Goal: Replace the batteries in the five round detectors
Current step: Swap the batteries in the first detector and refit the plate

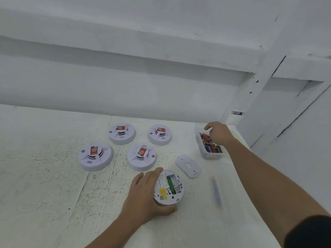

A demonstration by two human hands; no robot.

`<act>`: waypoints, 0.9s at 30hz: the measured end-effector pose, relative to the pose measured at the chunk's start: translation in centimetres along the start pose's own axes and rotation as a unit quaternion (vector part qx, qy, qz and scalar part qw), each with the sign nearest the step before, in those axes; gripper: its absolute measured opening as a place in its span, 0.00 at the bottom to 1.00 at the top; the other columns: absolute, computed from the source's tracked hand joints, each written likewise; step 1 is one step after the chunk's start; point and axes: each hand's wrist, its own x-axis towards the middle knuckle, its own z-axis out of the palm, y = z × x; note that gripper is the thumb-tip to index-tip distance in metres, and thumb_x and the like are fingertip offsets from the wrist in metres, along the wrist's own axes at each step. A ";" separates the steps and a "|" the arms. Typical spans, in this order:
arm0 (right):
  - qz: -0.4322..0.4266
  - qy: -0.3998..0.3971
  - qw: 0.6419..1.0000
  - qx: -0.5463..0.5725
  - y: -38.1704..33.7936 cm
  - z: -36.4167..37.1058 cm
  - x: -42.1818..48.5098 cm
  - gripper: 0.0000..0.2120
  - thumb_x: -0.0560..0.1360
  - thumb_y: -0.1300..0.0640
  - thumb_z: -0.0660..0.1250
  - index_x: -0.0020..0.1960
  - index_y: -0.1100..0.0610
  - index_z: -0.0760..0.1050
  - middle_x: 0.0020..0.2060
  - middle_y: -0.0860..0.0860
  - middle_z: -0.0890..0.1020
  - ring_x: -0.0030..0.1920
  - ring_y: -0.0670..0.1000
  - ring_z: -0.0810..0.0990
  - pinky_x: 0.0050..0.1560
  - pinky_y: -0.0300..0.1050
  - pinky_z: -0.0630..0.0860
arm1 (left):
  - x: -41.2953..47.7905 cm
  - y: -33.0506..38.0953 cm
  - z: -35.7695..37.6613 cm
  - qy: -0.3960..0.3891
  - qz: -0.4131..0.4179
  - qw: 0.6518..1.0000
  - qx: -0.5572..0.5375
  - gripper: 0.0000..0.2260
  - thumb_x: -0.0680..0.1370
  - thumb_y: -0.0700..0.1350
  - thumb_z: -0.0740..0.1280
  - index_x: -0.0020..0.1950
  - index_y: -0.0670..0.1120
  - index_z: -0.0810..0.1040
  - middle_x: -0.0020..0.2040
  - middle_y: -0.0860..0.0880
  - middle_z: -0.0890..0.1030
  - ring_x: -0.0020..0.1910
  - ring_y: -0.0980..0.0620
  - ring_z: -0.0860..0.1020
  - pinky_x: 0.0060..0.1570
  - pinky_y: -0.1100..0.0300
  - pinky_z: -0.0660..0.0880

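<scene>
Batteries [212, 148], red, blue and dark-cased, lie loose in a clear plastic tub [209, 155] at the far right of the white bench [44, 185]. The right grip [219, 134] reaches down into the far end of the tub, fingers bent onto the pile. Whether it has pinched a battery cannot be told, as the fingertips are hidden.

The left grip [143, 192] is wrapped round the rim of an upturned detector [170, 187] at the near middle of the bench, fingers over the far edge and thumb under the near edge. Its battery bay [172, 184] is open and shows green inside, with a yellow label beside it. This detector is well apart from the tub and the right grip.

A loose back plate [188, 166] lies flat between the two, just beyond the held detector. A blurred, pen-like object [217, 191] lies to the detector's right.

Four other detectors [142, 157] sit face up in two rows to the left, each bearing a red sticker.
</scene>
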 end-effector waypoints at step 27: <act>0.040 -0.093 0.841 0.532 -5.4 -0.1 -8.7 0.02 0.79 0.62 0.62 0.51 0.60 0.73 0.40 0.57 0.82 0.34 0.53 0.82 0.37 0.44 0.79 | -0.1 0.5 -1.3 -0.055 -0.030 0.998 -0.015 0.51 0.60 0.76 0.65 0.76 0.56 0.51 0.66 0.64 0.63 0.60 0.68 0.56 0.73 0.59 0.49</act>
